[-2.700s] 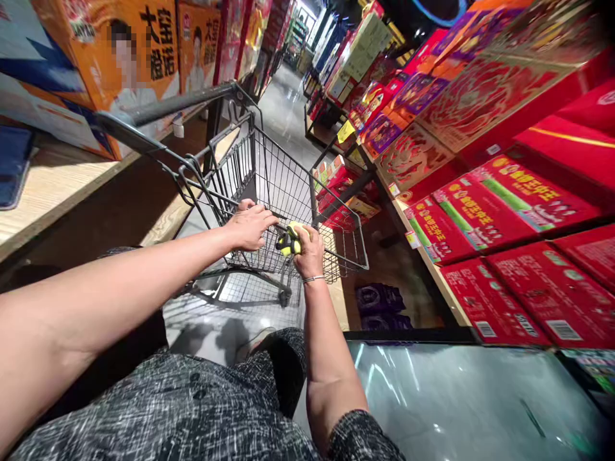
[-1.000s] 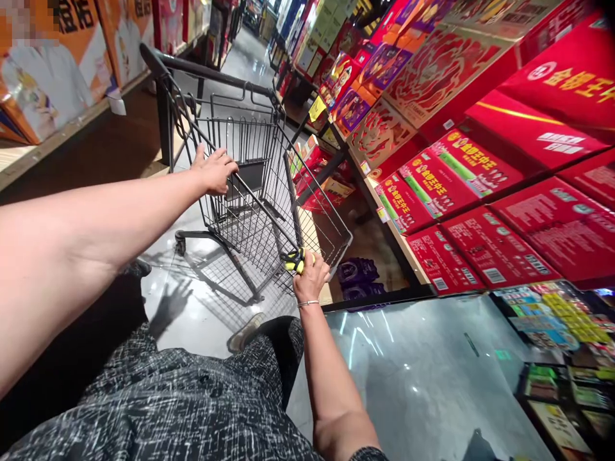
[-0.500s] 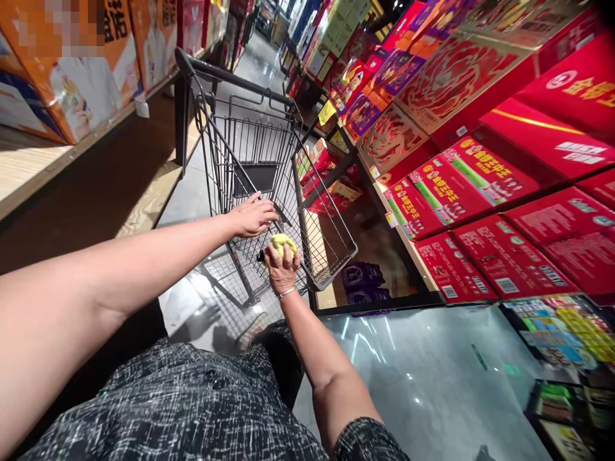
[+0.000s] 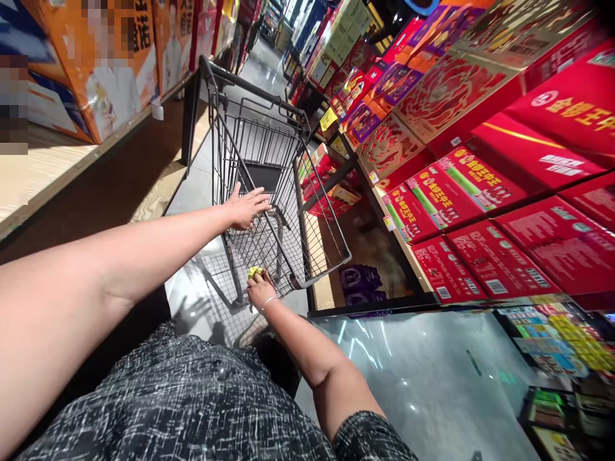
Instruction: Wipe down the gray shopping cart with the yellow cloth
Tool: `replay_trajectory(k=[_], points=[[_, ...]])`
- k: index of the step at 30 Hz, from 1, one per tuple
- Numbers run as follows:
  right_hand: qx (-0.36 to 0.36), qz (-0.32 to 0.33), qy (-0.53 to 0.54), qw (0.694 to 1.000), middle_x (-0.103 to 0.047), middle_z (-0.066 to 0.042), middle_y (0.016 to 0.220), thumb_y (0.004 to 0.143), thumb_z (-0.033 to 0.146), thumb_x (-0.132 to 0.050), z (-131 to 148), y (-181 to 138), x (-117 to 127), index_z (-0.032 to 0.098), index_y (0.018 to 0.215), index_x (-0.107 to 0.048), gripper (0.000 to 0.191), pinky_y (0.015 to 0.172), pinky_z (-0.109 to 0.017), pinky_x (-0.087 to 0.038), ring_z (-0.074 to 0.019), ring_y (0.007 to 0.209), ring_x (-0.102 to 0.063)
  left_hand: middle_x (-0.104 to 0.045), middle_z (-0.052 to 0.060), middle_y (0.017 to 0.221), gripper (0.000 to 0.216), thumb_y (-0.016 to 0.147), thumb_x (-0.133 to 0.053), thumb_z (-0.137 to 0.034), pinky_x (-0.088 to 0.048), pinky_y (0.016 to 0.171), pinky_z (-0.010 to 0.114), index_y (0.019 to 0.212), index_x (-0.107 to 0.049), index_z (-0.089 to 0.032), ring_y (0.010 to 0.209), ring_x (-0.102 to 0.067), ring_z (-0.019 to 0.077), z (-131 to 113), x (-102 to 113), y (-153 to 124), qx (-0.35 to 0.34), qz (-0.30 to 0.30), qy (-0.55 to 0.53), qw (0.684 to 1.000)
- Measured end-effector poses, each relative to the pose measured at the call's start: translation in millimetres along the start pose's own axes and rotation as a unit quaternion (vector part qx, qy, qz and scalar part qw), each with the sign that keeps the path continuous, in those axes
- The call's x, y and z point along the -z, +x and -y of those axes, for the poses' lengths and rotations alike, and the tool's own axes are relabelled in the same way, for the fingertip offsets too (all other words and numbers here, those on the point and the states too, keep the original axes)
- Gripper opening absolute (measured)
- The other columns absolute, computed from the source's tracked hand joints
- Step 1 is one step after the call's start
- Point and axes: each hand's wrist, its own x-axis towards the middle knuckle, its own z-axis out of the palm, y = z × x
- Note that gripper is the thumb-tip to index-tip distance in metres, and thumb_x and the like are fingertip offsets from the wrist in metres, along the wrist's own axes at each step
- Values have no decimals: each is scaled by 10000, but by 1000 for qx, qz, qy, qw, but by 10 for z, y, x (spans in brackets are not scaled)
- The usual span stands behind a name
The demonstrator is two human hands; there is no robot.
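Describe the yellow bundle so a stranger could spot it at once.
Find the dark wire shopping cart near the picture's centre, then its side nearest the person. There, the right hand, with a thin bracelet just behind it, holds a small yellow bundle, partly hidden by that hand. Its bright yellow stands out against the cart's dark wires.

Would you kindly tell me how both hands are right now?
Left hand: open, fingers extended, at the shopping cart.
Right hand: closed around a yellow item.

Grey floor (image 4: 394,371) under a shopping cart (image 4: 262,178), right shelf (image 4: 417,270) bearing red boxes (image 4: 485,256), left shelf (image 4: 52,163) bearing orange cartons (image 4: 103,77)
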Motion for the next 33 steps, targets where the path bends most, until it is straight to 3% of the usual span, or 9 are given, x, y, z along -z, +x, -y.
replay_trajectory(k=[5, 8, 11, 17, 21, 23, 26, 29, 33], points=[[-68, -136, -78, 985, -510, -64, 1407, 1005, 254, -355, 176, -272, 818, 242, 1185, -667, 360, 1128, -550, -239, -322, 1387, -278, -115, 57, 1646, 806, 784, -643, -207, 14, 1114, 713, 1516, -329, -325, 1505, 3, 364, 16, 53, -74, 33, 9, 6, 999], [-110, -200, -75, 971, -396, -18, 1524, 1018, 253, -313, 253, -377, 1036, 305, 1344, -551, 407, 1152, -564, -185, -311, 1458, -160, -185, 38, 1633, 771, 793, -593, -154, 39, 1136, 670, 1503, -359, -343, 1511, -21, 331, -36, 0, -195, -8, -2, 16, 1000], [-110, -178, -63, 976, -396, -45, 1525, 1020, 252, -306, 276, -296, 745, 260, 1340, -560, 409, 1190, -574, -120, -310, 1482, -121, -193, 16, 1633, 786, 782, -553, -134, 30, 1163, 614, 1506, -344, -355, 1514, -53, 288, -84, -102, -342, -53, -21, 7, 998], [-83, -9, 15, 996, -549, -134, 1340, 977, 196, -425, 338, -42, -364, 173, 1130, -687, 304, 1194, -550, -207, -288, 1401, -330, -117, -5, 1647, 847, 745, -561, -122, -87, 1168, 587, 1514, -308, -369, 1516, -43, 258, -52, -228, -432, -52, -34, -42, 997], [-66, 54, 26, 996, -622, -95, 1190, 931, 190, -511, 439, -54, -508, 199, 1023, -717, 225, 1185, -542, -219, -286, 1304, -433, -115, -8, 1648, 848, 745, -560, -112, -116, 1166, 583, 1512, -308, -370, 1516, -42, 251, -15, -224, -395, -47, -29, -56, 997], [-48, 32, 7, 998, -614, -78, 1215, 947, 224, -491, 468, -112, -295, 215, 1032, -712, 236, 1174, -562, -211, -305, 1312, -405, -116, -4, 1648, 828, 756, -557, -120, -120, 1166, 582, 1508, -314, -366, 1516, -41, 246, -11, -207, -397, -43, -28, -58, 997], [-41, -95, -38, 994, -520, -36, 1398, 996, 261, -375, 477, -233, 294, 283, 1197, -644, 336, 1160, -580, -182, -326, 1381, -278, -117, 5, 1648, 803, 760, -548, -111, -134, 1163, 577, 1497, -334, -348, 1516, -36, 240, -19, -182, -428, -25, -32, -51, 998], [-93, -204, -61, 973, -409, 26, 1518, 996, 235, -357, 468, -316, 909, 353, 1352, -524, 411, 1163, -538, -162, -307, 1416, -184, -152, 9, 1642, 765, 764, -538, -94, -128, 1168, 556, 1472, -375, -332, 1516, -47, 224, -24, -171, -477, 3, -52, -46, 998], [-119, -193, -73, 971, -418, 34, 1510, 984, 242, -396, 454, -378, 1231, 333, 1300, -559, 367, 1088, -472, -280, -297, 1380, -224, -185, 26, 1635, 739, 769, -552, -90, -83, 1168, 574, 1458, -393, -305, 1510, -76, 235, 31, -158, -542, 29, -69, -43, 996]])
